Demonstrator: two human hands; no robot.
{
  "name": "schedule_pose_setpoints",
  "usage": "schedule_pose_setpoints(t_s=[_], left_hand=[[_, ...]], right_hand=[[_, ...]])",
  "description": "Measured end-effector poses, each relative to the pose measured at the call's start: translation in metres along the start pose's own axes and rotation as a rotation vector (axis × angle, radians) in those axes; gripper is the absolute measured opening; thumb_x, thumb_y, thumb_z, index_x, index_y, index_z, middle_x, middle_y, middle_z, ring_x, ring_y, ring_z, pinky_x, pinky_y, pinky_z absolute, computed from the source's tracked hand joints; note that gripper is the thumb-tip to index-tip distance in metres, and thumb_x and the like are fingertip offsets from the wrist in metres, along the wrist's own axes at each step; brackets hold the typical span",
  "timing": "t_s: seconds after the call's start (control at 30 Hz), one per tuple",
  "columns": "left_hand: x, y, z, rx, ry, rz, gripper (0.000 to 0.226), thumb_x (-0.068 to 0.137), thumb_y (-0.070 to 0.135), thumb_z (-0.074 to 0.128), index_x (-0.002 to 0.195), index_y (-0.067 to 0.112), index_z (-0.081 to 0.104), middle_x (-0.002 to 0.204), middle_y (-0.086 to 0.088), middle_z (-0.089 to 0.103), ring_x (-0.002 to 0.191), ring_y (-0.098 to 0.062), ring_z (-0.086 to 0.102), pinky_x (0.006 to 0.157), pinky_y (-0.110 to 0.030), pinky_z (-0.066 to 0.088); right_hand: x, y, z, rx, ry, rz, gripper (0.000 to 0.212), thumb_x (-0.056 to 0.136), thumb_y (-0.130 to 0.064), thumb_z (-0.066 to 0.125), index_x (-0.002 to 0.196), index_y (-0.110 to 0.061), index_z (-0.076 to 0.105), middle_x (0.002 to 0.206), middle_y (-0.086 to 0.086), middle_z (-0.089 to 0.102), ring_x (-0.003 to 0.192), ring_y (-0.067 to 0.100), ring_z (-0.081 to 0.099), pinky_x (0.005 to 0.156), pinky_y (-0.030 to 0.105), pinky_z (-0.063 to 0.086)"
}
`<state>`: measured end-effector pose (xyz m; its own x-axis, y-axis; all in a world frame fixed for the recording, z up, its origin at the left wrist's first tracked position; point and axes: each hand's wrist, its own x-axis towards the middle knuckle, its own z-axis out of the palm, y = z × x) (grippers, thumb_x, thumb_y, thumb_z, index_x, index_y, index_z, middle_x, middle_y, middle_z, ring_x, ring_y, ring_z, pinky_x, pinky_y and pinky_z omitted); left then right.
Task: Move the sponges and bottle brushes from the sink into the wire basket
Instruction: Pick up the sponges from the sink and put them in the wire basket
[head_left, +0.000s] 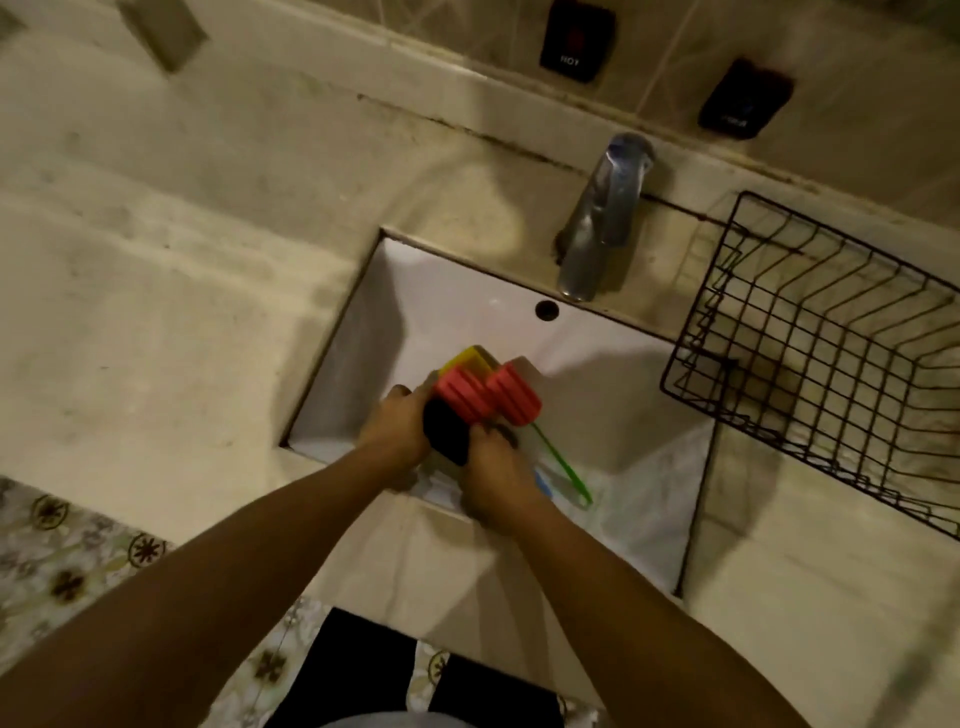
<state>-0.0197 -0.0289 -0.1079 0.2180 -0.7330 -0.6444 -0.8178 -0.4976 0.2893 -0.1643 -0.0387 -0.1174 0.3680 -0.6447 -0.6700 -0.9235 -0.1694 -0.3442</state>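
Over the white sink (447, 291) both my hands hold one bundle. My left hand (397, 423) grips the left side of it: a ribbed red sponge (460, 395), a yellow sponge (470, 358) behind it and a black sponge (447, 431) below. My right hand (493, 475) closes on the bundle's right side, where a second ribbed red brush head (514, 392) sticks up. A green brush handle (563, 465) and a blue one (543, 483) run down to the right under that hand. The black wire basket (810, 358) stands on the counter to the right and holds nothing.
A chrome tap (602, 218) rises behind the sink. Two black wall switches (576, 39) are mounted on the tiles above. The beige stone counter (156, 312) stretches to the left. Patterned floor tiles (67, 551) show below the counter edge.
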Motion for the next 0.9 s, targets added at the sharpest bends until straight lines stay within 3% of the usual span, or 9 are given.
schedule_pose_setpoints(t_s=[0.07,0.17,0.3,0.4,0.47,0.6,0.7,0.77,0.9], left_hand=[[0.008,0.0,0.0,-0.076,0.024,0.014,0.059,0.08,0.028,0.056,0.137,0.027,0.043,0.119,-0.014,0.053,0.099,-0.036,0.063,0.083,-0.045,0.055],[0.019,-0.004,0.001,-0.015,-0.01,0.07,0.07,0.078,0.021,0.06,0.144,0.025,0.035,0.132,-0.014,0.048,0.107,-0.036,0.06,0.083,-0.045,0.055],[0.028,-0.013,0.012,0.121,0.001,0.111,0.077,0.073,0.023,0.069,0.14,0.028,0.031,0.138,-0.005,0.045,0.111,-0.033,0.052,0.083,-0.042,0.055],[0.032,-0.019,0.017,0.096,0.004,0.169,0.073,0.065,0.034,0.069,0.131,0.028,0.039,0.139,-0.001,0.039,0.107,-0.03,0.051,0.075,-0.037,0.049],[0.036,-0.02,0.019,0.142,0.006,0.205,0.077,0.059,0.037,0.076,0.126,0.027,0.04,0.136,0.001,0.038,0.104,-0.027,0.051,0.073,-0.038,0.05],[0.04,-0.023,0.021,0.083,-0.023,0.14,0.086,0.059,0.04,0.077,0.131,0.027,0.033,0.126,-0.002,0.047,0.104,-0.024,0.051,0.086,-0.04,0.053],[0.037,-0.029,0.014,-0.082,-0.096,0.13,0.057,0.066,0.03,0.071,0.118,0.022,0.048,0.115,-0.003,0.058,0.096,-0.02,0.058,0.08,-0.034,0.055],[0.034,-0.032,0.001,-0.163,-0.159,0.11,0.039,0.069,0.021,0.073,0.105,0.019,0.058,0.104,-0.003,0.065,0.083,-0.014,0.06,0.069,-0.026,0.05],[0.023,-0.039,-0.027,-0.354,-0.281,0.006,0.049,0.067,0.005,0.079,0.114,0.01,0.066,0.103,-0.011,0.068,0.082,-0.018,0.06,0.06,-0.023,0.049]], right_hand=[[0.006,-0.002,-0.006,0.054,0.076,0.013,0.064,0.084,-0.015,0.063,0.138,-0.013,0.03,0.134,0.016,0.046,0.113,0.036,0.056,0.089,0.043,0.049],[0.019,-0.006,-0.021,0.215,0.154,0.037,0.055,0.09,-0.011,0.05,0.142,-0.016,0.033,0.141,0.014,0.038,0.122,0.037,0.047,0.092,0.042,0.043],[0.037,-0.011,-0.029,0.195,0.224,0.073,0.067,0.085,-0.008,0.053,0.146,-0.018,0.025,0.146,0.016,0.033,0.129,0.037,0.041,0.101,0.049,0.042],[0.05,-0.014,-0.023,0.121,0.189,0.07,0.068,0.085,-0.012,0.054,0.146,-0.016,0.024,0.145,0.021,0.034,0.13,0.041,0.04,0.104,0.053,0.041],[0.059,-0.016,-0.02,0.069,0.164,0.096,0.063,0.087,-0.012,0.053,0.144,-0.012,0.028,0.144,0.023,0.037,0.129,0.043,0.04,0.104,0.053,0.039],[0.069,-0.022,-0.017,-0.031,0.238,0.195,0.052,0.093,-0.01,0.052,0.141,-0.008,0.034,0.141,0.025,0.037,0.128,0.043,0.037,0.108,0.049,0.035],[0.063,-0.02,-0.018,-0.077,0.262,0.166,0.048,0.092,-0.016,0.054,0.137,-0.013,0.039,0.14,0.023,0.038,0.126,0.041,0.04,0.107,0.05,0.037],[0.059,-0.017,-0.019,0.008,0.219,0.152,0.06,0.088,-0.025,0.061,0.141,-0.015,0.034,0.145,0.022,0.034,0.127,0.042,0.04,0.107,0.052,0.039],[0.037,-0.024,-0.038,0.427,0.072,0.113,0.061,0.084,-0.026,0.068,0.134,-0.008,0.039,0.122,0.016,0.056,0.111,0.034,0.057,0.087,0.038,0.048]])
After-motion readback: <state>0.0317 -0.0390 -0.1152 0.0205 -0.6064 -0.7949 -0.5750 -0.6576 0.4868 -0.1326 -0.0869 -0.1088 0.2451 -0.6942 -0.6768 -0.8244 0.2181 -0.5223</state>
